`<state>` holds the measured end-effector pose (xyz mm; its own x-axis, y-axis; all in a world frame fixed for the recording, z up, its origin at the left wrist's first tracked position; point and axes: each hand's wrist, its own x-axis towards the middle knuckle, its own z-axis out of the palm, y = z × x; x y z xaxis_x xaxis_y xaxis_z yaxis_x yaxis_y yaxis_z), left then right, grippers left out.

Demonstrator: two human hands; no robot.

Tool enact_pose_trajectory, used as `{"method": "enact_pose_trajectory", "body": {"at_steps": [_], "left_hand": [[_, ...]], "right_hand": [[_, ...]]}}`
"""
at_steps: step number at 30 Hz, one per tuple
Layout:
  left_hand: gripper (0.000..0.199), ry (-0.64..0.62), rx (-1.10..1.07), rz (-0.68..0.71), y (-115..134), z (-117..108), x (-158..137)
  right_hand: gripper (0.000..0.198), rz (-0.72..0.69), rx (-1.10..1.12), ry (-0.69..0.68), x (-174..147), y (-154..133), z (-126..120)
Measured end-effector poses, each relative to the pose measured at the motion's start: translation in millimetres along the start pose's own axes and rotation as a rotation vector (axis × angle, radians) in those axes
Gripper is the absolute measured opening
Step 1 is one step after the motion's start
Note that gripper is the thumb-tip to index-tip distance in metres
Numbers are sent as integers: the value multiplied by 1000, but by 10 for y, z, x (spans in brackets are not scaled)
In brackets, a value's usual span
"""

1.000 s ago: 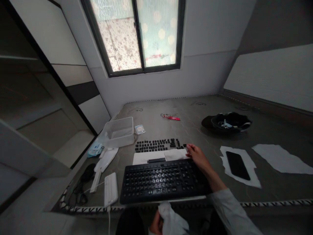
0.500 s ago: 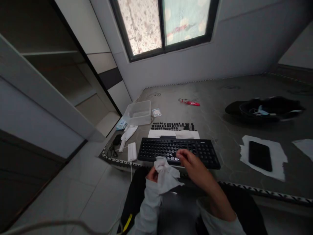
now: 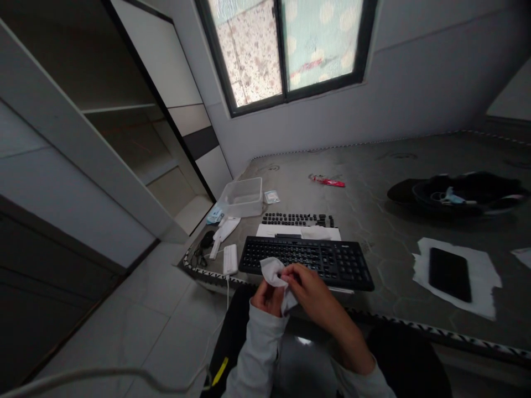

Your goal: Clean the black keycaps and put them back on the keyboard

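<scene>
My left hand (image 3: 265,298) is closed around a crumpled white tissue (image 3: 271,268) in front of the keyboard's near edge. My right hand (image 3: 305,284) is beside it, thumb and fingers pinched on a small dark keycap (image 3: 279,275) against the tissue; the fingers partly hide it. Just beyond both hands lies a black keyboard (image 3: 346,262), with some of its middle keys off and the switches showing. Behind it, loose black keycaps (image 3: 286,219) stand in rows next to a white sheet (image 3: 267,230).
A clear plastic box (image 3: 244,202) and a white power strip (image 3: 230,260) are on the left. At the back lies a red-handled tool (image 3: 329,182). To the right are a dark cap (image 3: 468,193) and a black phone-like slab (image 3: 450,275) on white paper.
My right hand has moved from over the keyboard down and left to the tissue, bringing the keycap there. The tissue is now gathered between both hands. The view has tilted slightly.
</scene>
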<state>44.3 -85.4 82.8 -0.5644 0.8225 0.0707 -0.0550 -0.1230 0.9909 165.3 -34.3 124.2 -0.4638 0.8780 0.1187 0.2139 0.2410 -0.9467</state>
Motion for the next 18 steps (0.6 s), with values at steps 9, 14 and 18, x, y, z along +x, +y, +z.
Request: {"method": "enact_pose_trajectory", "body": {"at_steps": [9,14,18], "left_hand": [[35,-27,-43,-96,-60,-101,176],[32,33,-45,-142,-62,-7,161],[36,31,-73,-148,-75,44,170]], "right_hand": [[17,-37,16,-1,10,51,-214],[17,-21,33,85,92,265,-161],[19,-65,130,26,122,436,-59]]}}
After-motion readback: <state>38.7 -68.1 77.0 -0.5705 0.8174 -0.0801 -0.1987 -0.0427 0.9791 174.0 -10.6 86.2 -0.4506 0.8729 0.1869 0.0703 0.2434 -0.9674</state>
